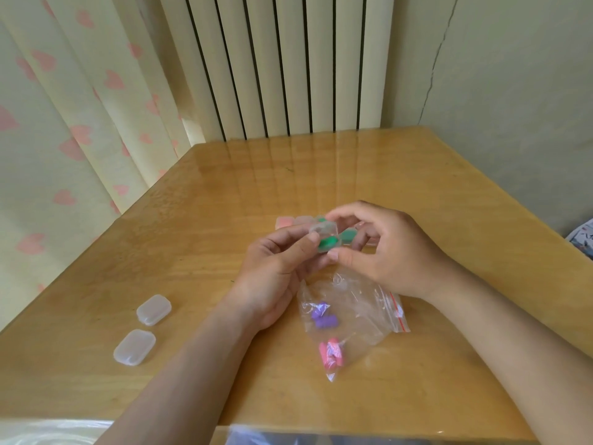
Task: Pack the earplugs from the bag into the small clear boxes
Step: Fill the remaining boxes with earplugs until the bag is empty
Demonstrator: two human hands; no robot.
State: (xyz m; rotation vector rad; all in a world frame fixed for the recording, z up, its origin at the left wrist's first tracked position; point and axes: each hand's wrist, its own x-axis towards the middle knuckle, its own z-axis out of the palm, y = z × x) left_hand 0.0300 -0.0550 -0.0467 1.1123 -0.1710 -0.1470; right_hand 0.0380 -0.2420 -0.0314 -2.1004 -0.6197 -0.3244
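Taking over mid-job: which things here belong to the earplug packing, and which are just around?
Job: bag with purple and pink earplugs; held box of green earplugs; two empty boxes; filled boxes behind the hands.
Not job: curtain; radiator.

A glossy wooden table [224, 200] fills the near and middle ground. Behind its far edge stands a cream radiator [276, 65] with dark vertical gaps. A curtain [64, 117] printed with pink hearts hangs at the left. A pale wall [513, 75] at the right bears a thin crack.
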